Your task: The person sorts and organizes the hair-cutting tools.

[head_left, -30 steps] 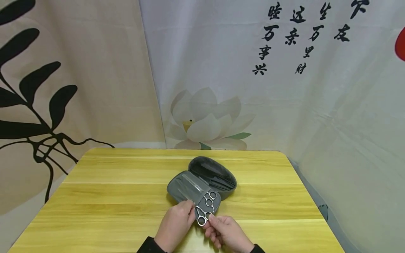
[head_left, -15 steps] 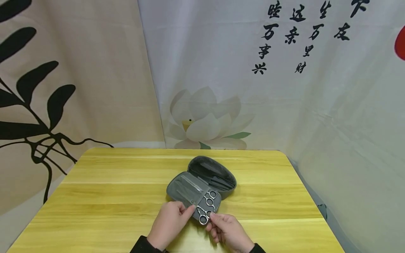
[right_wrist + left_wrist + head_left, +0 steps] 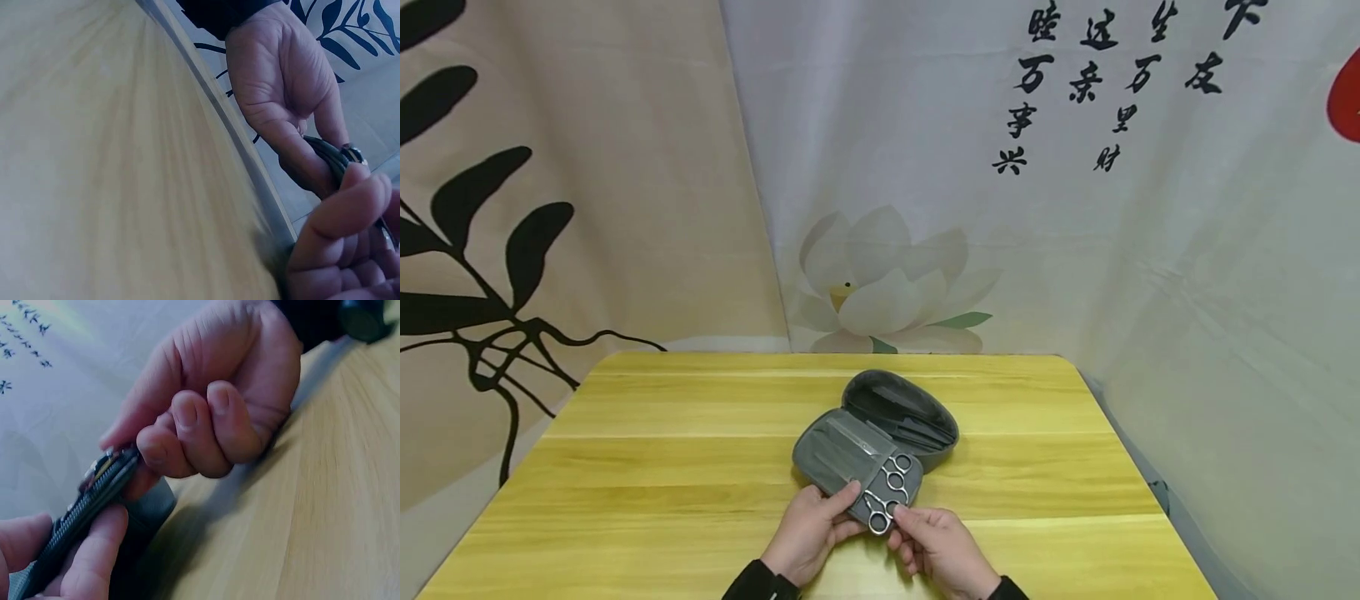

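Note:
A grey zip case (image 3: pixel 820 454) lies unfolded on the table, its deeper half (image 3: pixel 887 392) standing behind. Two pairs of metal scissors sit in the front half, the upper scissors (image 3: pixel 897 482) and the lower scissors (image 3: pixel 872 500), with finger rings showing and blades inside a sheer pocket (image 3: pixel 850 442). My left hand (image 3: pixel 808 529) holds the front half's near edge, thumb on top and fingers beneath. At the near corner, my right hand (image 3: pixel 943 546) pinches the lower scissors by a ring, thumb above. The left wrist view shows its other fingers (image 3: pixel 187 412) curled.
Dark slim items (image 3: pixel 925 433) rest in the deeper half. Pale light-coloured strips show through the pocket. The wooden table (image 3: pixel 662 467) extends around the case, with cloth backdrops (image 3: pixel 1060 267) behind and at the sides.
My left hand has turned, so its thumb now lies on the case's top and its fingers reach beneath. My right hand has stayed at the lower scissors, whose rings shifted slightly.

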`<state>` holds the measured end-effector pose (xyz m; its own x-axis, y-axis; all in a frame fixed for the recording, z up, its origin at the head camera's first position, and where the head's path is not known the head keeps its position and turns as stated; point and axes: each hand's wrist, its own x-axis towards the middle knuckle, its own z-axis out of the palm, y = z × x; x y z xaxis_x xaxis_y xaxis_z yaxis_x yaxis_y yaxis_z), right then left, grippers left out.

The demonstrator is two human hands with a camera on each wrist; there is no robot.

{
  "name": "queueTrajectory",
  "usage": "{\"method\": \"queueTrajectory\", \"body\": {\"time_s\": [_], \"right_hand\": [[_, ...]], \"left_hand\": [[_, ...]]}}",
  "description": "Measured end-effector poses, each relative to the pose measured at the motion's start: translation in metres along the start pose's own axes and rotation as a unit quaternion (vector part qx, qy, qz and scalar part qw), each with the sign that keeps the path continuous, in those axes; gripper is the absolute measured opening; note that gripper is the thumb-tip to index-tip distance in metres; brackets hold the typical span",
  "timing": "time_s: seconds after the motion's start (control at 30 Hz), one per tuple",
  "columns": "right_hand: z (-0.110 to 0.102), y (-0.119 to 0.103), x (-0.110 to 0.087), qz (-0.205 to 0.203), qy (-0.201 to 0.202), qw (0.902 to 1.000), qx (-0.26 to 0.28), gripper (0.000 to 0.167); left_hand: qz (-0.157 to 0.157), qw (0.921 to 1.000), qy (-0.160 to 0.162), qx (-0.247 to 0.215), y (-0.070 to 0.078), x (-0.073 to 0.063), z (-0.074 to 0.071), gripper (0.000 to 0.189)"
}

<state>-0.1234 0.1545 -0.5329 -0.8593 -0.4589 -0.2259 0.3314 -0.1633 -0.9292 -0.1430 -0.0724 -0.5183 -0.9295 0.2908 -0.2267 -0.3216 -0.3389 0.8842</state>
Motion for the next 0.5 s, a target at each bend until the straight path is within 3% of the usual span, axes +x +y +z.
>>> {"method": "queueTrajectory", "body": {"time_s": [0.2, 0.5], "right_hand": [[-0.002, 0.002, 0.001, 0.010, -0.016, 0.9998, 0.008, 0.035], [-0.011, 0.003, -0.002, -0.009, -0.092, 0.9952, 0.032, 0.045]], "left_hand": [[0.008, 0.9999, -0.004, -0.007, -0.008, 0.005, -0.002, 0.050], [0.013, 0.9997, -0.019, -0.003, -0.016, 0.012, -0.009, 0.055]]}}
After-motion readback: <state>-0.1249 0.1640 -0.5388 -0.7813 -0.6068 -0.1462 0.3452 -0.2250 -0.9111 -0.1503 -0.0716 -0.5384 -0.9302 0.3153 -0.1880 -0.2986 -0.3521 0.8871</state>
